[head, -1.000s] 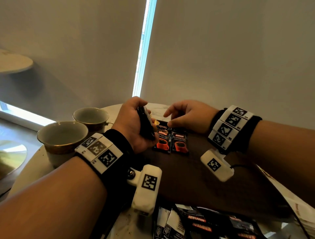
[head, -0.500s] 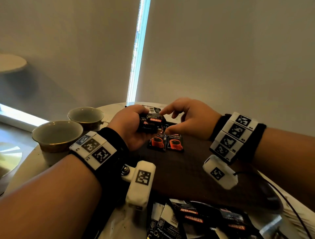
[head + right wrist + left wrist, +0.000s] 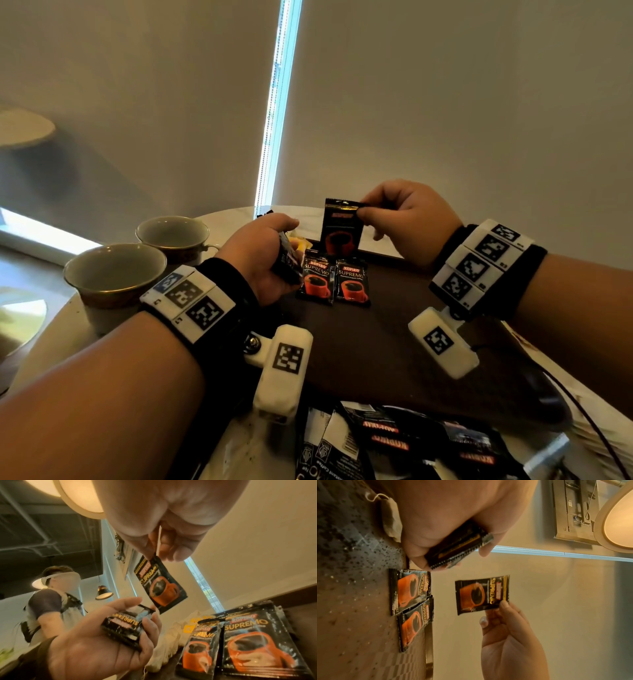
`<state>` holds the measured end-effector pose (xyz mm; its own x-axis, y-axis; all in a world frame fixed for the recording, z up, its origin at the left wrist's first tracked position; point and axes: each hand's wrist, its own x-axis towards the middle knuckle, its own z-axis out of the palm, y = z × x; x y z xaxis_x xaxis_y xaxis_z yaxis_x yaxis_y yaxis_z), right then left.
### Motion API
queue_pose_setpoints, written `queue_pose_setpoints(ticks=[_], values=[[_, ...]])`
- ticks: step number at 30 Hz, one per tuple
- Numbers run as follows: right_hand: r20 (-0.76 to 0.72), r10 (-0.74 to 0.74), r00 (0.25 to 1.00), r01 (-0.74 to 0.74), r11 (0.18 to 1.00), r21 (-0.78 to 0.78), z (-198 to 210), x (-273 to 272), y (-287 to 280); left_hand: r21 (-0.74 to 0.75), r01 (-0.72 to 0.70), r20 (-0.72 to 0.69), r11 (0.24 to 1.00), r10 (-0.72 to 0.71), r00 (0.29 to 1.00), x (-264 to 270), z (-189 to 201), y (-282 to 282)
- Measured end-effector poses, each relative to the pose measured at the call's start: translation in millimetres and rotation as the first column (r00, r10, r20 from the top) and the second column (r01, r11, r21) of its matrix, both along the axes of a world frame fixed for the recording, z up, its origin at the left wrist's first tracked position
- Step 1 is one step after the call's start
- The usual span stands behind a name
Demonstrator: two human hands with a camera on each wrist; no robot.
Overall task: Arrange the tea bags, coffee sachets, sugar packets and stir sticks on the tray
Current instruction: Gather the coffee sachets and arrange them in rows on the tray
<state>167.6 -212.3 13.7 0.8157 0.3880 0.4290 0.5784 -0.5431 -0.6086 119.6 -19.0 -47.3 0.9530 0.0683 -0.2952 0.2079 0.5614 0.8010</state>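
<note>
loose sachets [image 3: 404,445]: black coffee packs lying jumbled at the table's near edge, some face down, red lettering showing.
tray [image 3: 376,346]: dark brown, lying flat on the pale round table [image 3: 51,346], between the two forearms.
tray pair [image 3: 334,286]: two black sachets with an orange cup print and "SUPREMO" lettering, lying face up side by side at the tray's far end, edges touching or slightly overlapping; also seen at [image 3: 412,601] and [image 3: 240,639].
left hand [image 3: 263,253]: hovering just left of the tray pair, palm turned inward, fingers curling round a stack [image 3: 126,626] of black sachets; grasping them firmly, stack edge showing at [image 3: 458,546].
held sachet [image 3: 342,228]: same black pack with orange cup, hanging upright in the air above and just behind the tray pair, face toward the person; seen too at [image 3: 482,595] and [image 3: 159,584].
right hand [image 3: 411,219]: raised over the tray's far end, thumb and forefinger pinching the held sachet's top corner, other fingers loosely curled.
tea bag [image 3: 390,519]: paper bag with string, lying on the tray under the left hand.
cups [image 3: 144,260]: two pale cups standing on the table left of the tray, near each other.
</note>
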Motion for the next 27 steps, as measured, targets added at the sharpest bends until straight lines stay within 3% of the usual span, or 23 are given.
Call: queue_pose_setpoints(ticks=[6,14,27], values=[[-0.248,-0.08,0.965,0.12,0.981,0.153,-4,26,-11,-0.028,-0.075,0.023,0.997,0.076,0.997,-1,0,0],[-0.557,-0.222,0.8,0.27,0.963,0.004,-23,44,-17,0.144,-0.055,-0.018,0.988,0.058,0.998,-1,0,1],[-0.66,-0.289,0.693,0.249,0.956,-0.157,-39,43,-15,0.227,-0.027,-0.047,0.973,0.039,0.998,-1,-3,-3]])
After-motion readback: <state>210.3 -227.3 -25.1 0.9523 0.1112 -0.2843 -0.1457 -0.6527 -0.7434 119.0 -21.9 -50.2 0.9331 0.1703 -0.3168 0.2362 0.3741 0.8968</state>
